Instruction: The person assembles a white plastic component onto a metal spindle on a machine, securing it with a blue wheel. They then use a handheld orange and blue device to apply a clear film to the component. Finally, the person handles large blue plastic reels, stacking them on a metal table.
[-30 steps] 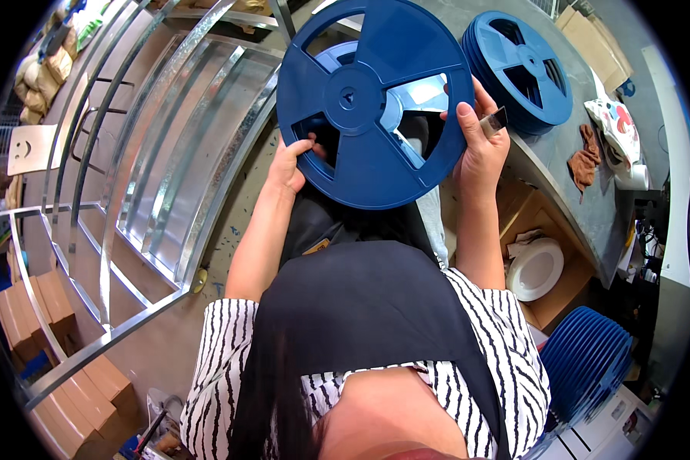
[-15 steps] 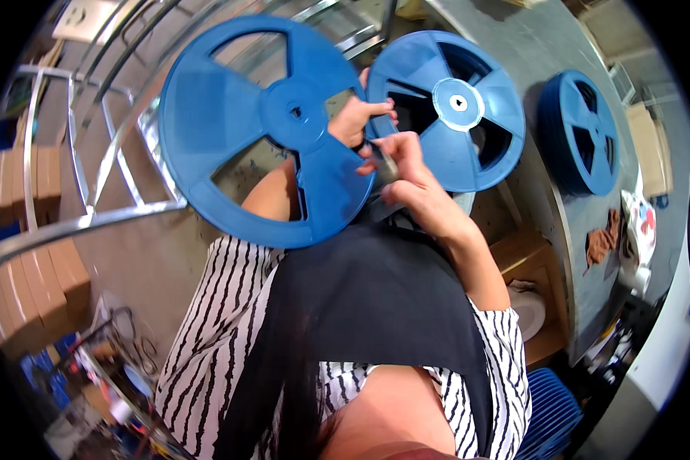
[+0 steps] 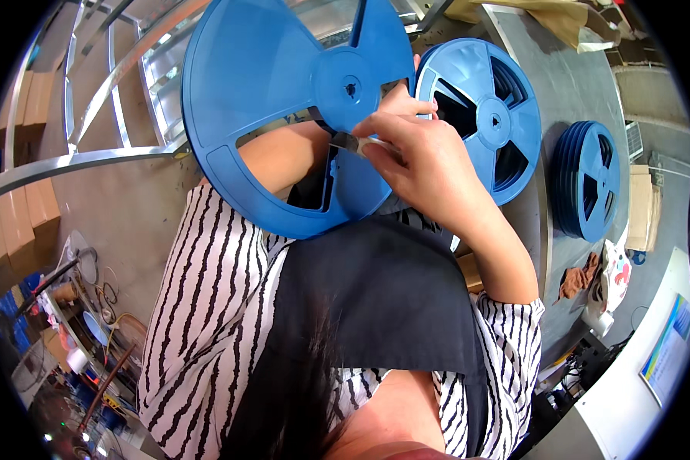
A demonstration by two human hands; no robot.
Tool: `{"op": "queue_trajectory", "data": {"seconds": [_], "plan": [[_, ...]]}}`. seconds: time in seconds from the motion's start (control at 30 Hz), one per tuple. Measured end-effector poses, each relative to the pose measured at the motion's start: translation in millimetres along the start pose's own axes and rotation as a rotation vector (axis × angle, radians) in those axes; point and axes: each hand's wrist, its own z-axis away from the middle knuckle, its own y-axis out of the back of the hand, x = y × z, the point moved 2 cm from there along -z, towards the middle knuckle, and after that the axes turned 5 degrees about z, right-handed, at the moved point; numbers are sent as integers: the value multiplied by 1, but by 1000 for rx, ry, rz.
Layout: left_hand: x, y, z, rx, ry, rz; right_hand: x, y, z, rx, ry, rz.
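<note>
A large blue plastic reel with wide cut-out windows is tilted up in front of me. My left forearm passes behind it, and my left hand shows partly through a window and past the right rim, closed on the reel; some fingers are hidden. My right hand pinches a small tool with a light handle and a dark, flat tip. That tip lies over the window's edge near the hub; whether it touches is unclear. Just right of the held reel stands a second group of blue reels.
A stack of blue reels rests on the grey table at right, with a brown cloth nearer me. At left are a metal rack frame and cardboard boxes. A cluttered bench stands at lower left.
The held reel has shifted up and right in view. My right hand has brought the tool from beside the rim to the window's edge near the hub.
</note>
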Motion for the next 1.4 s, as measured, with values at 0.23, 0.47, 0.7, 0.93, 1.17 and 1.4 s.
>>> {"op": "queue_trajectory", "data": {"seconds": [0.23,0.47,0.7,0.93,1.17,1.4], "plan": [[33,-15,22,-19,130,280,-10,3,2,-87,11,78],[30,-16,24,11,102,415,-21,-13,15,-273,77,63],[24,-9,18,-20,73,468,-9,10,44,-36,-274,-265],[33,-11,16,-179,135,543,139,-1,149,1002,-523,-974],[22,6,24,-161,271,584,190,3,184,1056,-807,-572],[40,-2,34,-156,173,457,212,11,173,896,-1015,135]]}}
